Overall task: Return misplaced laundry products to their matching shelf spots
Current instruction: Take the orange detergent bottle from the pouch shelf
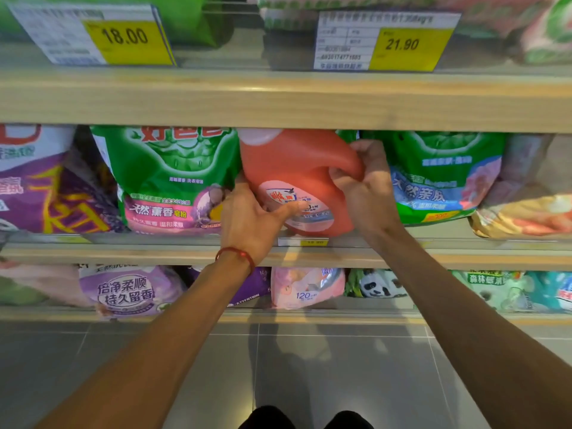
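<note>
Detergent bottle [291, 168], red: rigid, smooth, probably heavy. Right hand [365, 181] curls round its handle [346, 162]; left hand [250, 221], lower, clasps the side, thumb across label [315, 216]. Best hold: handle.

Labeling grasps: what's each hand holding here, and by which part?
Both hold the red detergent bottle: right hand grips its handle, left hand its lower body, thumb on the label.

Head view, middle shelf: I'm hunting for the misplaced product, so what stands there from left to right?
In order: purple and white bag → green bag with pink label → red bottle, gripped by the left hand and right hand → green bag with blue label → orange and pink bag.
</note>
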`<action>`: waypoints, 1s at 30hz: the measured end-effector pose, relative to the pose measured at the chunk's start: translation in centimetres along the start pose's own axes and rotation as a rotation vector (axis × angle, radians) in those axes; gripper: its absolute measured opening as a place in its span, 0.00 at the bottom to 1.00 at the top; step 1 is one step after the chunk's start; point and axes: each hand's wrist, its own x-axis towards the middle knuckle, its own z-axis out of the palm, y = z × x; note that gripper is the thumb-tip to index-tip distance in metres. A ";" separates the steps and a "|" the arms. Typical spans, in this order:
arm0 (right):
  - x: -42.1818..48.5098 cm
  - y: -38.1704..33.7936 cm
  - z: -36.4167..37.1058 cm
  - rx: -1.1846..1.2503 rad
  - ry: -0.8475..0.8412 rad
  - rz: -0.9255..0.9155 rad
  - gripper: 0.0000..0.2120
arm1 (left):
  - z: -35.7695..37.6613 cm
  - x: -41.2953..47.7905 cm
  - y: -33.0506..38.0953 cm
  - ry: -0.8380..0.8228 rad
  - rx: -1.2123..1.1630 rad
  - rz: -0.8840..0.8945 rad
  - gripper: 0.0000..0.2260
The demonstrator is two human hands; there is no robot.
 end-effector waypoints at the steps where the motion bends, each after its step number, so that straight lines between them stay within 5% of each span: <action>1: 0.3 -0.3 -0.3 -0.042 -0.015 -0.019 0.13 | 0.3 -0.1 -0.1 -0.003 -0.032 -0.021 0.41; 9: -2.3 -0.4 -1.2 -0.301 -0.026 -0.128 0.12 | 0.9 -0.8 -1.0 -0.062 -0.120 -0.025 0.47; 19: -5.1 -0.6 -0.4 -0.346 0.024 -0.270 0.13 | -0.7 -2.9 -1.1 -0.057 -0.165 0.055 0.29; 30: -9.2 -9.4 0.5 -0.213 -0.061 -0.011 0.15 | -7.7 -7.8 5.2 -0.112 -0.050 0.036 0.38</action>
